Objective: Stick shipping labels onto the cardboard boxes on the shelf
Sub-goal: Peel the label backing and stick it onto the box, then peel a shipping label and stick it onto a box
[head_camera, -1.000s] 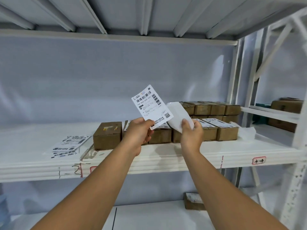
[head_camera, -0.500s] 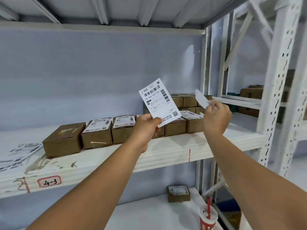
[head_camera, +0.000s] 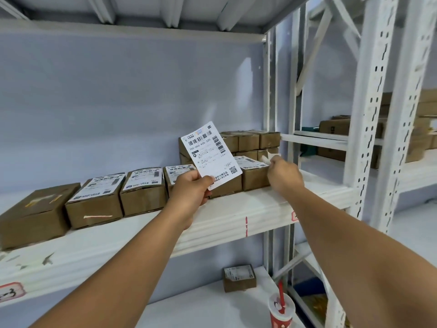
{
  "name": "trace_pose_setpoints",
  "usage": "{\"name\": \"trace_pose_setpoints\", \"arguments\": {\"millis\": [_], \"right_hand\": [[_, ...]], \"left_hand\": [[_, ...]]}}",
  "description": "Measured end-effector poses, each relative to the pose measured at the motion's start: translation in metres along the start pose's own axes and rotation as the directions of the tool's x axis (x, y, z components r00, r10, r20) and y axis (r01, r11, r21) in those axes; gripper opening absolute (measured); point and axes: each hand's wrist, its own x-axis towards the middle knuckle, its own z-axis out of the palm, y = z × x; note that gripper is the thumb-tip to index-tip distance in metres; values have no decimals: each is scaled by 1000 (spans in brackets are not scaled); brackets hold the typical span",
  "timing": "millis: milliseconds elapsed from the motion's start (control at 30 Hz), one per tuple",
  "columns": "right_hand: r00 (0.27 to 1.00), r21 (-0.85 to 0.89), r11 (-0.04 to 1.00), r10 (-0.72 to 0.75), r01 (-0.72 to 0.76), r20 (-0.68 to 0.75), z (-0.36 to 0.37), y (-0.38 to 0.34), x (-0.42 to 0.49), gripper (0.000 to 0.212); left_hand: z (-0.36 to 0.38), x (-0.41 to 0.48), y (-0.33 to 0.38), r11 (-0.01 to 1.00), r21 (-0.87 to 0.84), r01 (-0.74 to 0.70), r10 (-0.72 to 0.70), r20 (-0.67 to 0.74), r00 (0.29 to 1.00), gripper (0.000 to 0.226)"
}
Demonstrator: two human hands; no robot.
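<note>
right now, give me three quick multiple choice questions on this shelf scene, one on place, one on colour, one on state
1. Where is the loose shipping label?
A. lying on the floor
B. pinched in the left hand
C. stuck on the wall

2. What colour is the cup on the lower shelf?
A. blue
B. red
C. green

3. What state is the leftmost box in the front row in?
A. closed, no label
B. closed, labelled
C. flaps open

Answers:
1 B, the left fingers hold its lower corner in the air.
2 B, its body is red, as is its straw.
3 A, its top shows only cardboard and tape marks, while the labelled box beside it carries a white label.
</note>
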Motion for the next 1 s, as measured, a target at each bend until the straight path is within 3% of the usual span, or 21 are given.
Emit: {"name": "trace_pose_setpoints", "arguments": {"millis": [233, 467, 700, 767, 800, 900, 1000], "right_hand": [[997, -216, 976, 17, -2, 69, 6, 5, -3, 37], [986, -137, 984, -126, 110, -108, 4, 1, -9, 45], [883, -128, 955, -298, 269, -363, -1, -18, -19, 41], [858, 23, 948, -277, 317, -433, -5, -34, -24, 30], [876, 181, 923, -239, 339, -419, -10, -45, -29, 25], [973, 687, 690, -171, 229, -153, -23, -86, -47, 11], [963, 835, 541, -262, 100, 55, -27, -123, -65, 11]], "left_hand": [[-3, 1, -2, 1000, 4, -8, 8, 3, 1000, 16], [-4, -4, 2, 1000, 5, -23, 23, 1, 1000, 18], [-9, -14, 11, 999, 24, -35, 36, -27, 999, 21], [-11, -17, 13, 1000, -2, -30, 30, -60, 998, 21], [-13, -18, 14, 999, -17, -35, 33, -82, 996, 21], [-22, -21, 18, 998, -24, -56, 51, -151, 987, 21], [-37, -25, 22, 997, -30, -66, 59, -197, 979, 23]]}}
